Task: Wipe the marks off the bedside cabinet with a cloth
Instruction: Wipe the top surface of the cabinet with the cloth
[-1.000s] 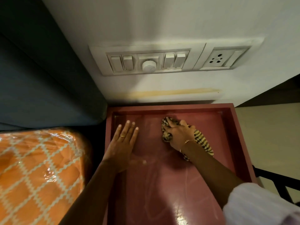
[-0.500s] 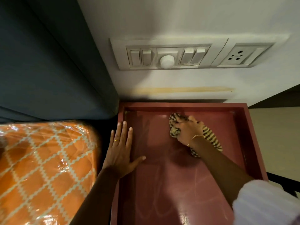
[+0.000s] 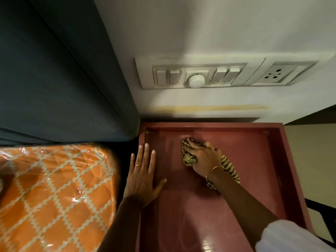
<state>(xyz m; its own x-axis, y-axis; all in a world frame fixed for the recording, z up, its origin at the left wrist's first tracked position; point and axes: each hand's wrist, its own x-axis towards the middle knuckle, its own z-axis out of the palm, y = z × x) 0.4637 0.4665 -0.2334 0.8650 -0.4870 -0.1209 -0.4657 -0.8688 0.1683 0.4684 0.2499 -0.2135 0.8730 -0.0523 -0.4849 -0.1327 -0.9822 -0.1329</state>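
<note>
The bedside cabinet [image 3: 254,179] has a glossy maroon top with a raised rim, standing against the wall. Faint whitish streaks show on its near part. A bunched striped cloth [image 3: 189,158], tan and dark, lies on the far middle of the top. My right hand [image 3: 203,157] grips the cloth and presses it on the surface; the cloth's tail trails out under my wrist. My left hand [image 3: 143,175] lies flat with fingers straight over the cabinet's left rim, holding nothing.
A mattress [image 3: 54,197] with an orange lattice cover wrapped in plastic sits left of the cabinet. A dark blue headboard [image 3: 63,79] rises behind it. On the wall above are a switch panel [image 3: 196,75] and a socket [image 3: 274,73]. Pale floor [image 3: 312,160] lies to the right.
The view has tilted up along the wall. My right hand with the cloth has slid slightly left across the far part of the top. My left hand stays flat at the left rim.
</note>
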